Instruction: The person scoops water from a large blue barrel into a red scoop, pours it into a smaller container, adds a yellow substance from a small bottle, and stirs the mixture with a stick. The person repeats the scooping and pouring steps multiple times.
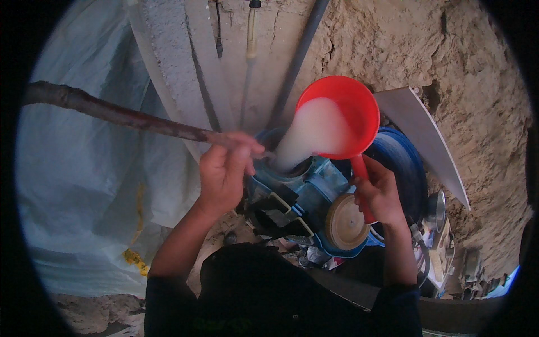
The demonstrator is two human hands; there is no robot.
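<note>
My right hand [381, 196] grips the handle of a red plastic dipper [364, 105], which is tilted to the left. A cloudy white liquid [303, 130] streams from it into the round mouth of a blue plastic tank [322, 181] that has black straps. My left hand [225, 172] is closed around a brown wooden stick [126, 118] just left of that mouth. The stick's lower end is blurred near the opening. A tan round screw lid [347, 221] rests against the tank's front, below the dipper's handle.
A larger blue drum [398, 168] stands behind my right hand. A white board [425, 139] leans against the rough earthen wall [463, 63]. Pale plastic sheeting [92, 189] hangs at left. A dark pipe [299, 63] and a spray wand [252, 33] stand beyond the tank. A metal bowl [438, 210] sits at right.
</note>
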